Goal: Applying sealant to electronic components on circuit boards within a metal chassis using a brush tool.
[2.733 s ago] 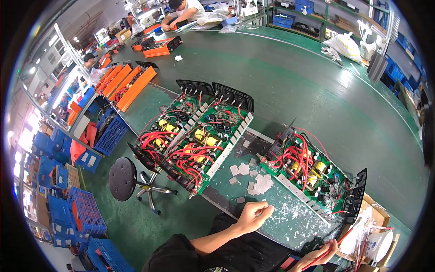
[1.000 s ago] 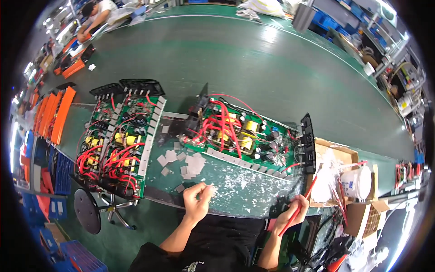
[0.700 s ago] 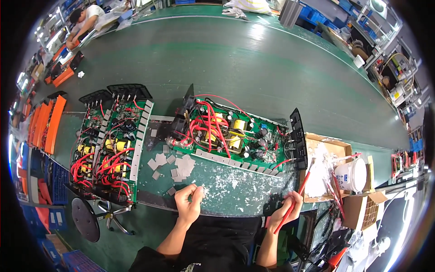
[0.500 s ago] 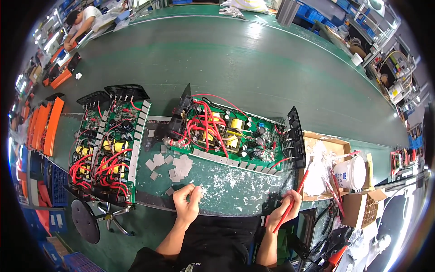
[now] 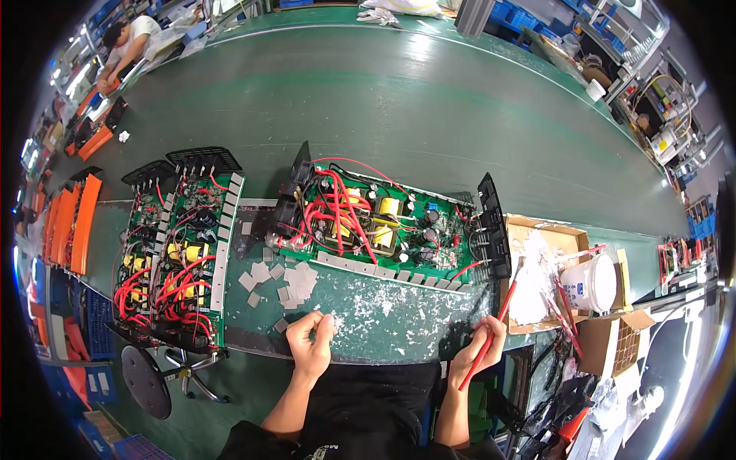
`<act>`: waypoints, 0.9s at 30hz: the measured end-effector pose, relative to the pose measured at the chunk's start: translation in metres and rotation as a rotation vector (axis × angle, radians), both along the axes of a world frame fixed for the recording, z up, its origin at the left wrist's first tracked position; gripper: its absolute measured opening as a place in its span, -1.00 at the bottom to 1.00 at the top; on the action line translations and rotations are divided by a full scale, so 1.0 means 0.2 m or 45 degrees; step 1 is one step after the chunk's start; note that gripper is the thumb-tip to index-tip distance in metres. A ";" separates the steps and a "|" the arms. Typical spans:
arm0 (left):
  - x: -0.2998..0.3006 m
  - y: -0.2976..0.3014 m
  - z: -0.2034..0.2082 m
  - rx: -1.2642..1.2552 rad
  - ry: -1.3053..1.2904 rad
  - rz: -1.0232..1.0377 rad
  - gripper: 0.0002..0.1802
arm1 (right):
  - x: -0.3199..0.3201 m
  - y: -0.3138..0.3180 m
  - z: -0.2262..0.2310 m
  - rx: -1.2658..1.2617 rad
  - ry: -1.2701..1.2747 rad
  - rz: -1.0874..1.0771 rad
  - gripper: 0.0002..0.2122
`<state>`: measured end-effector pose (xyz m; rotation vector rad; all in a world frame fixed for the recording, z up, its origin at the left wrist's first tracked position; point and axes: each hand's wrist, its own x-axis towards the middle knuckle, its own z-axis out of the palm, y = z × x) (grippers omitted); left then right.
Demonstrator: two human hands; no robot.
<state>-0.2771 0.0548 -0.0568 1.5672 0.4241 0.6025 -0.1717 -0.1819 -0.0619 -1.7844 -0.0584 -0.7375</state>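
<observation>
My left hand (image 5: 310, 343) is closed at the front edge of the bench, thumb pressed to the curled fingers. Whatever it pinches, if anything, is too small to tell. Just beyond it lie several thin grey square pads (image 5: 303, 280), some loose and some in a pile. My right hand (image 5: 483, 346) grips a thin red stick (image 5: 485, 349), slanted up to the right, its far end by the cardboard tray (image 5: 529, 328). Beyond both hands sits a green circuit board (image 5: 391, 230) with red wires, yellow coils and black end panels. Neither hand touches it.
Two similar board assemblies (image 5: 178, 253) stand at the left. The tray holds white paste, more red sticks and a white bucket (image 5: 589, 284). A divided carton (image 5: 613, 345) is at the right. Orange casings (image 5: 73, 222) and a stool (image 5: 146, 382) are farther left. Another person (image 5: 130, 50) works far left.
The whole view has shifted slightly left and up. Both hands keep the same pose, and the red stick stays in my right hand.
</observation>
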 end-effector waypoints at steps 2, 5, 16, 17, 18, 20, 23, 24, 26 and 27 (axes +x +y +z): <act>0.00 0.00 0.00 -0.007 0.000 0.002 -0.71 | 0.00 0.00 0.00 -0.002 0.004 0.001 -0.87; -0.01 0.00 -0.01 -0.001 0.021 -0.003 -0.72 | 0.00 -0.01 -0.01 -0.006 0.004 0.003 -0.87; -0.01 -0.01 -0.01 -0.044 -0.027 0.019 -0.69 | 0.00 -0.01 -0.01 0.005 -0.011 0.000 -0.87; -0.01 -0.01 -0.01 -0.044 -0.026 0.017 -0.69 | -0.01 -0.01 -0.01 0.005 -0.010 -0.001 -0.87; -0.01 -0.01 -0.01 -0.046 -0.023 0.018 -0.69 | -0.01 -0.01 -0.01 0.005 -0.011 0.000 -0.87; -0.01 -0.01 -0.02 -0.048 -0.019 0.016 -0.69 | -0.01 -0.01 -0.01 0.005 -0.010 0.000 -0.87; -0.01 -0.01 -0.02 -0.061 -0.035 0.020 -0.69 | -0.01 -0.01 -0.01 0.013 -0.024 0.002 -0.87; -0.01 0.00 -0.02 -0.061 -0.031 0.020 -0.69 | -0.01 0.00 0.00 0.017 -0.028 0.007 -0.87; -0.01 -0.01 -0.02 -0.063 -0.028 0.016 -0.69 | 0.00 -0.01 0.00 0.020 -0.032 0.009 -0.87; -0.01 -0.01 -0.01 -0.056 -0.021 0.020 -0.69 | 0.00 -0.01 0.00 0.008 -0.035 0.008 -0.87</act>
